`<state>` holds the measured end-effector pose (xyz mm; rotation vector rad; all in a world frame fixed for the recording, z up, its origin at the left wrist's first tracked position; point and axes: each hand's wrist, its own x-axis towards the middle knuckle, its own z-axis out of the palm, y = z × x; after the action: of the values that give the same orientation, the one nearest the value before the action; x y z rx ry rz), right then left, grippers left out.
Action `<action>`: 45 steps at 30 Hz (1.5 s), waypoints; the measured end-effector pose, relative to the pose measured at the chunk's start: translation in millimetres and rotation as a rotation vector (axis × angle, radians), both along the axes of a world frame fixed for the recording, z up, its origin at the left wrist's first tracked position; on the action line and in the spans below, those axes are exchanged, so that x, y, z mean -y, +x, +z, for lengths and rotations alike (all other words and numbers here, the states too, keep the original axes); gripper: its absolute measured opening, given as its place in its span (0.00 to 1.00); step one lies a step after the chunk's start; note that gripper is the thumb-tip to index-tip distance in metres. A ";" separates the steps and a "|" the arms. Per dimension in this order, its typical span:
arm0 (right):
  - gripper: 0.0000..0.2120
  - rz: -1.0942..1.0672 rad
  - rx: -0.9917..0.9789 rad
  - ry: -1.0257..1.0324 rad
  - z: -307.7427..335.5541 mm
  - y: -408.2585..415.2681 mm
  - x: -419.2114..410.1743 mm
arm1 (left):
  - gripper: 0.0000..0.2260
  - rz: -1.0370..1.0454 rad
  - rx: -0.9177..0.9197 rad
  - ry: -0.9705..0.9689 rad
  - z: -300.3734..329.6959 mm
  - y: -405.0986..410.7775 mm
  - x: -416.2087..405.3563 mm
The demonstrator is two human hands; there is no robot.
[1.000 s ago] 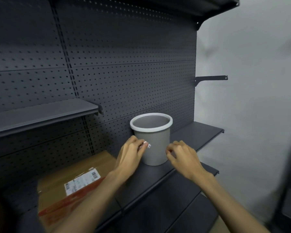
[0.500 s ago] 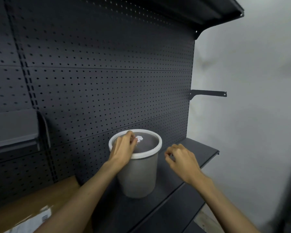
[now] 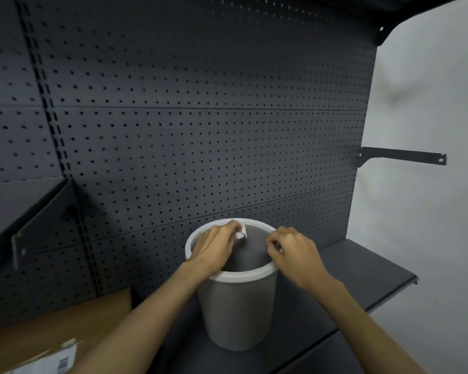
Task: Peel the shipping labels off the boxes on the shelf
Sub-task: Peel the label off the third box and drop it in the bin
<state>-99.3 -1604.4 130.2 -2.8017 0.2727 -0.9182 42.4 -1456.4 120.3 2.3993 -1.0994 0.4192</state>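
Label scrap (image 3: 241, 232) pinched in left hand (image 3: 214, 245) over bin (image 3: 238, 306); right hand (image 3: 292, 251) curled, empty.

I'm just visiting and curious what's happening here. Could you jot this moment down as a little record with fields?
place: dark metal shelf with a pegboard back
bin: grey bin with a white rim, upright on the shelf
left hand: pinches a crumpled white label scrap over the bin's mouth
right hand: at the bin's right rim, fingers curled; contact unclear
box: cardboard box at lower left, a label on it
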 end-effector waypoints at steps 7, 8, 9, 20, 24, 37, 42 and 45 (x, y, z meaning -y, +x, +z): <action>0.07 0.107 -0.007 0.005 3.1 3.0 25.9 | 0.05 0.081 -0.089 -0.051 3.6 -4.0 16.8; 0.07 0.116 -0.006 0.008 2.0 1.9 29.2 | 0.03 0.087 -0.090 -0.051 4.0 -5.9 19.4; 0.07 0.126 -0.006 0.008 0.8 0.5 32.0 | 0.01 0.089 -0.083 -0.050 4.2 -7.6 21.9; 0.08 0.202 0.021 0.021 -9.3 -16.9 53.6 | 0.11 0.228 0.002 0.092 0.5 -25.7 32.9; 0.07 0.222 0.030 0.028 -11.2 -22.3 57.2 | 0.09 0.278 -0.021 0.118 2.1 -29.8 31.8; 0.08 0.258 0.020 0.040 -11.3 -26.0 57.5 | 0.13 0.299 -0.168 -0.129 10.6 -40.2 32.7; 0.09 0.276 0.023 0.051 -10.9 -28.7 57.2 | 0.14 0.316 -0.092 -0.047 11.3 -37.5 33.4; 0.09 0.268 0.025 0.042 -12.6 -30.5 60.2 | 0.08 0.327 -0.116 -0.057 8.4 -34.2 33.8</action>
<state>-129.8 -1664.6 117.6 -2.6986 -0.0848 -0.8714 8.2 -1490.2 128.7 2.5215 -0.6368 0.4053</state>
